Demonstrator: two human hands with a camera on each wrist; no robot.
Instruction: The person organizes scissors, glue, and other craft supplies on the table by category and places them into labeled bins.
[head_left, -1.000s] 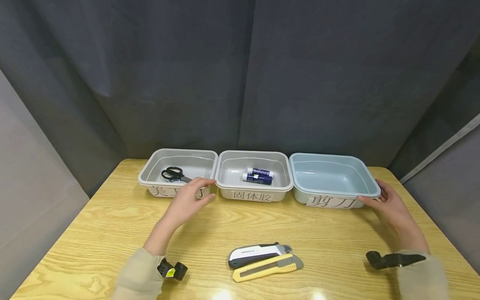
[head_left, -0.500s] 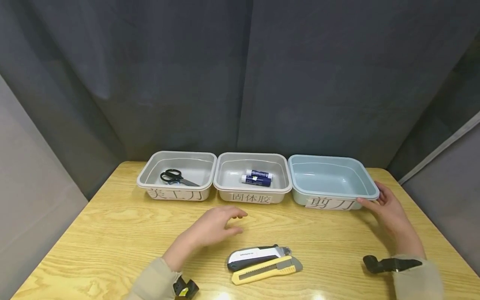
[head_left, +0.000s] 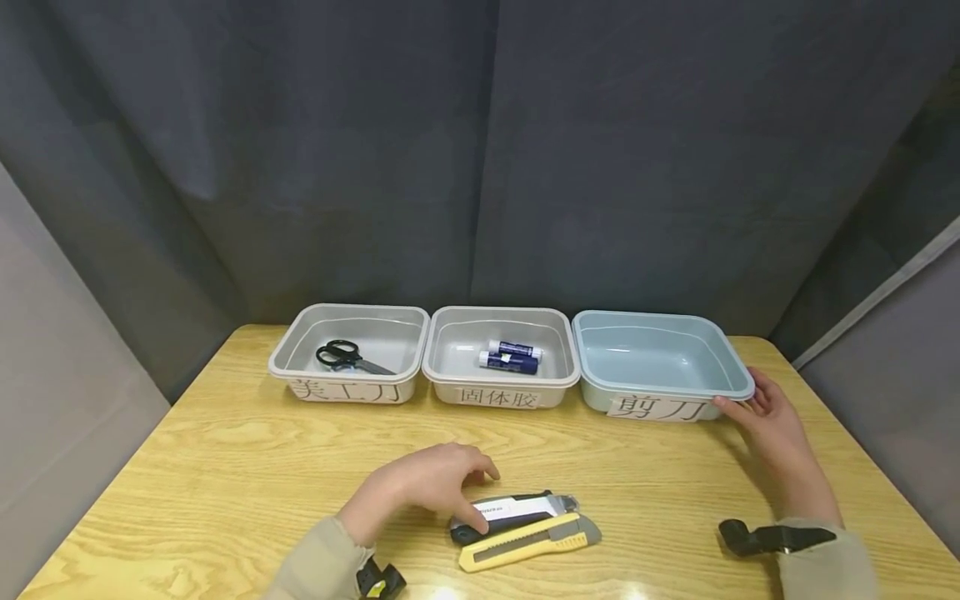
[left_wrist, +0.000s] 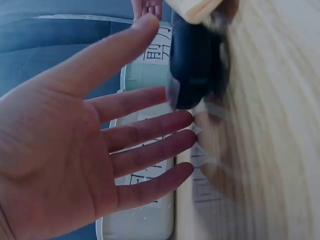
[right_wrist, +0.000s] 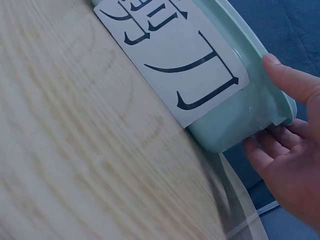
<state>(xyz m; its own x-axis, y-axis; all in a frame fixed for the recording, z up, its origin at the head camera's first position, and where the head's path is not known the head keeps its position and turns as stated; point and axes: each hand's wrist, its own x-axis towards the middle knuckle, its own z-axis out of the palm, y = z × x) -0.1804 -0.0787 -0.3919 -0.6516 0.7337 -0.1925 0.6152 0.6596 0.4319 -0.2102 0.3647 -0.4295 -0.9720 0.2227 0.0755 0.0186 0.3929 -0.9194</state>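
My left hand (head_left: 431, 483) hovers with spread fingers at the near end of a white-and-black utility knife (head_left: 517, 505). In the left wrist view the dark end of this knife stands between the thumb and forefinger (left_wrist: 132, 102), with a gap to the thumb. A yellow utility knife (head_left: 528, 542) lies against it on the nearer side. My right hand (head_left: 772, 429) holds the right front corner of a light blue bin (head_left: 596, 396). Its thumb (right_wrist: 287, 77) presses the rim, and the other fingers curl under the rim at the bin's end.
A grey bin (head_left: 497, 395) with two glue sticks (head_left: 510, 362) stands in the middle of the row. Left of it, another grey bin (head_left: 285, 371) holds black-handled scissors (head_left: 348, 357). All three bins have paper labels. A dark curtain (head_left: 480, 167) hangs behind the wooden table (head_left: 225, 483).
My left hand has come from the left grey bin, rightward and toward the near side, down to the utility knives. My right hand has stayed at the blue bin's corner.
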